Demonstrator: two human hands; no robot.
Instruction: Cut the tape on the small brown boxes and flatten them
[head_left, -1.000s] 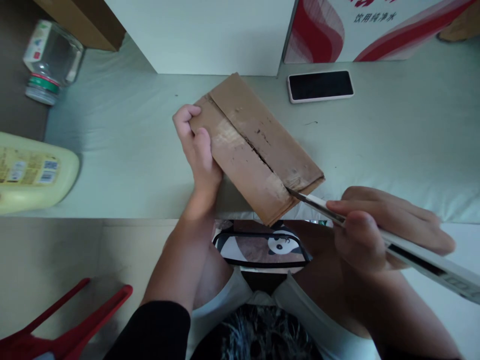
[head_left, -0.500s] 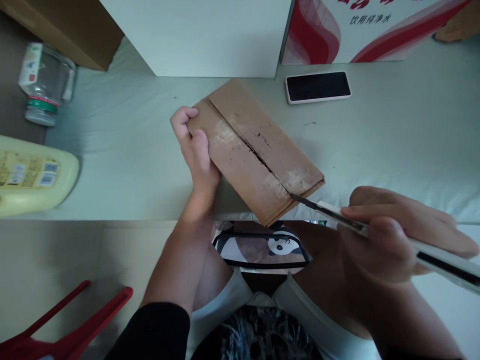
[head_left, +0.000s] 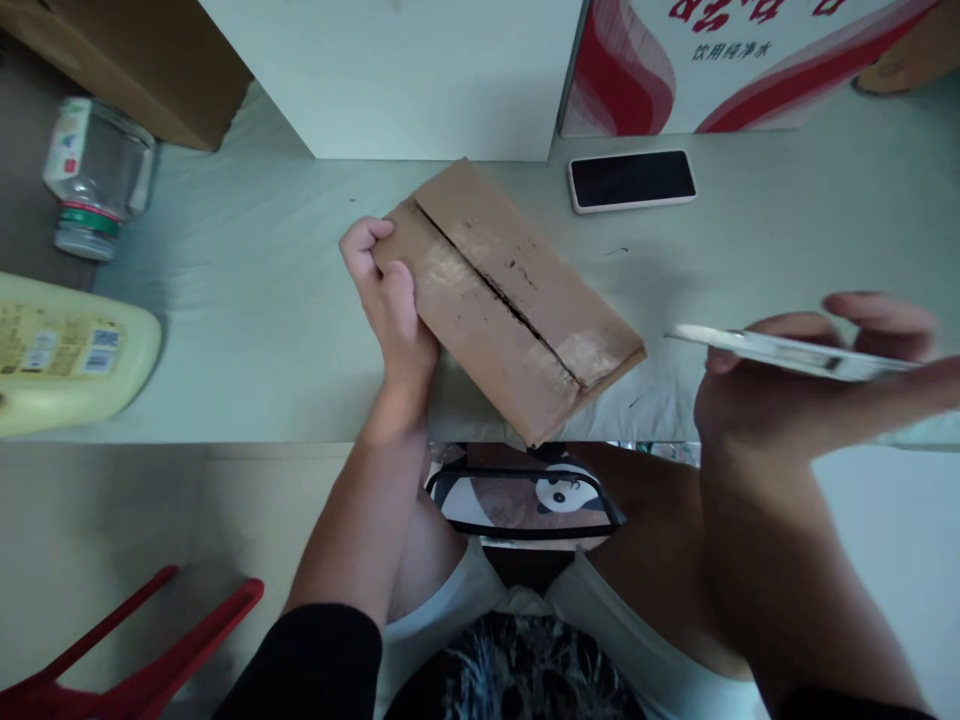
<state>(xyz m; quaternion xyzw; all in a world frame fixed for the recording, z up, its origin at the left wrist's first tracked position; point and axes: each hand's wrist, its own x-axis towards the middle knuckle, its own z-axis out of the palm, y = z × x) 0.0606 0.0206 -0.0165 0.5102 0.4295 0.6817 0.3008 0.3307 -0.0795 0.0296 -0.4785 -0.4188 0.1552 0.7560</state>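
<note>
Two hands are at work: the left hand [head_left: 390,300] clamps the cardboard box [head_left: 510,300] on the tabletop [head_left: 247,300], while the right hand's [head_left: 787,400] fingers grip a utility knife [head_left: 780,352] clear of the slit seam. Cutting seems done; next, the flaps want prying apart.

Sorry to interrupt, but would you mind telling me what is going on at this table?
A seated person steadies a flat cardboard box on the table with the left hand at its far-left end. The right hand holds a white utility knife in the air, apart from the box. The box's centre seam shows a dark slit. A phone lies beyond.
</note>
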